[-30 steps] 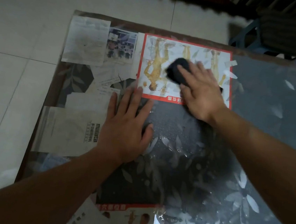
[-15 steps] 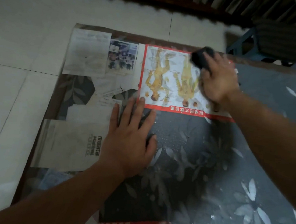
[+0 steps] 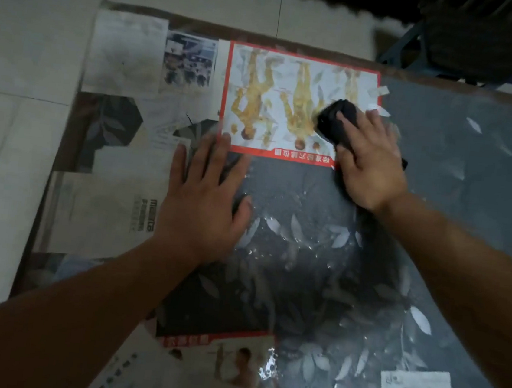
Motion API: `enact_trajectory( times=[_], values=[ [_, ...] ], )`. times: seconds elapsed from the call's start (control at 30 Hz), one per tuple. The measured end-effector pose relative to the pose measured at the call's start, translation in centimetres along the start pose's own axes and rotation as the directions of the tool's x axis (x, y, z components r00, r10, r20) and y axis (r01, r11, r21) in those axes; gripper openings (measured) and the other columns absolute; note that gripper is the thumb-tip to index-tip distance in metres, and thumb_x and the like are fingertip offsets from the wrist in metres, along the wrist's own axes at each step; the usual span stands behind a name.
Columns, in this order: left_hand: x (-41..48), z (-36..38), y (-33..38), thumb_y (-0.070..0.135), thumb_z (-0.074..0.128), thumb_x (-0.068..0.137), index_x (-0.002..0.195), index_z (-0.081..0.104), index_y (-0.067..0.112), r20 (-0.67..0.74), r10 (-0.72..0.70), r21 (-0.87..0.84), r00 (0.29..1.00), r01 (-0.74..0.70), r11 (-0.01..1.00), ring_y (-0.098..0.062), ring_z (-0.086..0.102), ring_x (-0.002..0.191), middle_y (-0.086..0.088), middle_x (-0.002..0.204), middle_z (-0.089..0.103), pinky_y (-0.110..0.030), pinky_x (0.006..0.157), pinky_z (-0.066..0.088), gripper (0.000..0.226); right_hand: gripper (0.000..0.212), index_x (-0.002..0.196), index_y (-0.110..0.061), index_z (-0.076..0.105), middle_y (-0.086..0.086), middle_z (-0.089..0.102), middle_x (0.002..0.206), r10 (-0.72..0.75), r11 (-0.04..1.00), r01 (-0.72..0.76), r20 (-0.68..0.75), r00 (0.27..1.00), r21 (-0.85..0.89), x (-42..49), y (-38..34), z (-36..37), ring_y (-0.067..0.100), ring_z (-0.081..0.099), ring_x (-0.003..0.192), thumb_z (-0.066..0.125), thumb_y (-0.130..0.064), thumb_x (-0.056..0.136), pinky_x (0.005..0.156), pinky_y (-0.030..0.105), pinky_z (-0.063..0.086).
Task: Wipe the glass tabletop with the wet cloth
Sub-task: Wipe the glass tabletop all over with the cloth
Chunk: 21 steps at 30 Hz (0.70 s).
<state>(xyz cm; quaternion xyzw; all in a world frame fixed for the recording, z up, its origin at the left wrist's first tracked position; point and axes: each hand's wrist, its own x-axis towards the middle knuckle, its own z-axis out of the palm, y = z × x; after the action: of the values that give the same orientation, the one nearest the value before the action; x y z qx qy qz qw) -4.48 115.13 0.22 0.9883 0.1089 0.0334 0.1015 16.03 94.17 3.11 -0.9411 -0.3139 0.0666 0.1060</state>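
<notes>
The glass tabletop (image 3: 457, 189) covers a dark leaf-patterned sheet with papers and pictures under it. My right hand (image 3: 368, 161) presses a dark wet cloth (image 3: 335, 120) flat onto the glass, at the right side of a red-bordered poster (image 3: 274, 101); most of the cloth lies under my fingers and palm. My left hand (image 3: 206, 201) rests flat on the glass with its fingers spread, below the poster's lower left corner. Water drops glisten on the glass between my arms.
Pale floor tiles (image 3: 25, 59) lie to the left and beyond the table. A blue stool (image 3: 446, 49) with a dark seat stands past the far right edge. Dark wooden furniture runs along the top of the view.
My right hand has drawn the cloth back from the table's far edge toward me, down the right side of the poster. My left hand has stayed flat in place.
</notes>
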Motion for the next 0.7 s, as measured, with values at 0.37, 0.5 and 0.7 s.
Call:
enact_trajectory(
  times=[0.37, 0.5, 0.7],
  values=[
    [-0.4, -0.6, 0.5, 0.054, 0.033, 0.095, 0.156, 0.039, 0.022, 0.014, 0.015, -0.003, 1.000, -0.015, 1.000, -0.033, 0.012, 0.158, -0.018, 0.168, 0.023, -0.062, 0.125, 0.006, 0.070, 0.054, 0.156, -0.025, 0.032, 0.006, 0.023, 0.166, 0.090, 0.996, -0.091, 0.026, 0.996, 0.013, -6.7, 3.6, -0.7, 0.036, 0.013, 0.153, 0.041, -0.025, 0.102, 0.122, 0.056, 0.013],
    [-0.3, -0.9, 0.7, 0.056, 0.035, 0.093, 0.154, 0.041, 0.025, 0.024, 0.008, -0.004, 1.000, -0.008, 1.000, -0.035, 0.018, 0.156, -0.018, 0.167, 0.026, -0.062, 0.125, 0.006, 0.069, 0.058, 0.155, -0.025, 0.034, 0.006, 0.023, 0.165, -0.006, 0.999, 0.005, 0.016, 1.000, 0.040, -11.6, 0.8, 1.2, 0.034, 0.015, 0.153, 0.039, -0.031, 0.098, 0.124, 0.051, 0.011],
    [-0.3, -1.0, 1.1, 0.051, 0.037, 0.096, 0.150, 0.044, 0.021, -0.024, 0.045, 0.056, 0.999, -0.044, 0.997, -0.042, 0.033, 0.144, -0.022, 0.157, 0.036, -0.063, 0.121, 0.018, 0.062, 0.054, 0.155, -0.023, 0.035, 0.008, 0.025, 0.164, -0.008, 1.000, 0.008, 0.053, 0.999, 0.014, -13.9, 5.1, -0.5, 0.035, 0.016, 0.153, 0.046, -0.023, 0.101, 0.124, 0.052, 0.012]
  ],
)
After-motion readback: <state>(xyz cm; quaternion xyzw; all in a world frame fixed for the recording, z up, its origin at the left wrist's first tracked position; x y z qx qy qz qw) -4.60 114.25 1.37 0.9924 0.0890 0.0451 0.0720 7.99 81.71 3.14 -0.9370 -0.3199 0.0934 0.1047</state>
